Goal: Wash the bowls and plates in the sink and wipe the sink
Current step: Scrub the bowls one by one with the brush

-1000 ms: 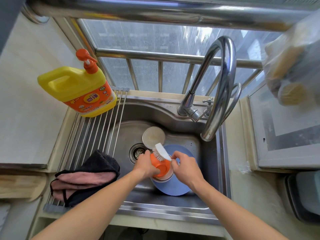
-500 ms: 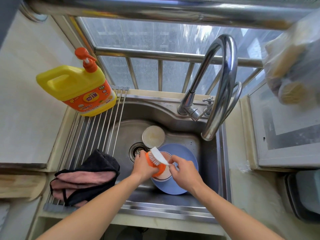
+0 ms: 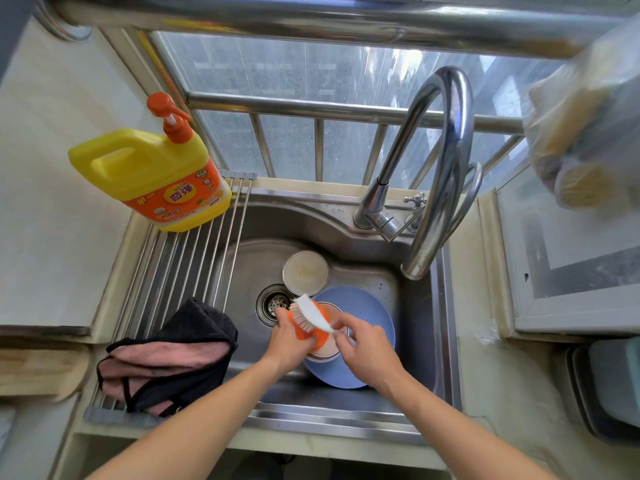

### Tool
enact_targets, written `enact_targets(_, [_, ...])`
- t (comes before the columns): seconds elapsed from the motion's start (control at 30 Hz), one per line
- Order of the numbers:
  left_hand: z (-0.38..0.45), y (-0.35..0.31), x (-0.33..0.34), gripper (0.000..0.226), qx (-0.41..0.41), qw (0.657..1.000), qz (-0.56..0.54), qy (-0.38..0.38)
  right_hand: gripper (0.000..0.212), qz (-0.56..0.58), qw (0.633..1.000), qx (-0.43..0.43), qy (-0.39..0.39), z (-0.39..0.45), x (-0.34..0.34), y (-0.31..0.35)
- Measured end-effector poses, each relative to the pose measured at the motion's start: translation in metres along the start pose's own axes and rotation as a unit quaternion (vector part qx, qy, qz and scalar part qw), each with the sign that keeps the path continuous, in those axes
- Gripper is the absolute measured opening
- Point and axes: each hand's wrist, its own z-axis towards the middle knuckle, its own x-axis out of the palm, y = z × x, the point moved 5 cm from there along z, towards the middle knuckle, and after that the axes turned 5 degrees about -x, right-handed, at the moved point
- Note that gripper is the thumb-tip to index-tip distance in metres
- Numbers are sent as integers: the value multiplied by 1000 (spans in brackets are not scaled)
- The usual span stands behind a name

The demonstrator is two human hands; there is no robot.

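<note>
An orange bowl (image 3: 304, 332) is gripped by the left hand (image 3: 292, 341), with the fingers curled round its side. It is held over a white bowl (image 3: 327, 351), which sits on a blue plate (image 3: 367, 306) in the sink (image 3: 415, 306). A white brush (image 3: 313, 313) is pinched by the right hand (image 3: 367, 348), and its bristles are pressed on the orange bowl. Another small bowl (image 3: 305, 273) is seen just behind, near the drain (image 3: 273, 303). A dark cloth (image 3: 173, 355) is laid on the metal rack (image 3: 194, 258) at the left, and a yellow soap bottle (image 3: 152, 178) is stood behind it. The tap (image 3: 440, 168) is curved over the sink.
</note>
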Motion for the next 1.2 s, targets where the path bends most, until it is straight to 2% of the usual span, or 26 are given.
enact_targets(0.07, [1,4,3,78,-8,1000,14,23,13,-13,1000,17,-22,-1,-1,-3])
enact_targets(0.17, [2,6,5,67,-6,996,88,29,10,-39,992,93,-75,3,-4,-13])
enact_targets(0.23, [3,6,4,76,-6,987,163,7,11,-21,997,58,-51,4,1,-3])
enact_targets(0.3, [4,10,5,93,-30,981,193,8,18,-27,1000,4,-12,4,7,10])
enact_targets(0.4, [7,11,3,97,-47,985,167,23,14,-37,998,24,-38,7,0,7])
enact_targets(0.5, [17,-1,-10,95,-34,990,139,-2,9,-60,996,36,-52,6,-5,1])
enact_targets(0.63, [26,-22,-23,70,-24,984,173,25,10,-63,997,24,-41,4,-5,1])
enact_targets(0.73, [21,-27,-26,54,-30,990,138,25,11,-35,998,16,-44,7,-5,1])
enact_targets(0.83, [12,-16,-24,55,-22,997,78,-2,12,-39,998,-4,-39,6,-2,6])
enact_targets(0.97, [1,4,-15,57,-33,999,12,-6,12,-67,993,54,-78,5,-10,-3])
enact_targets(1.1, [-3,5,-13,60,-36,999,-20,-13,17,-70,997,-22,-10,-1,1,7])
enact_targets(1.2, [-5,2,-15,61,-36,999,-10,-2,9,-97,993,30,-55,2,-7,-2])
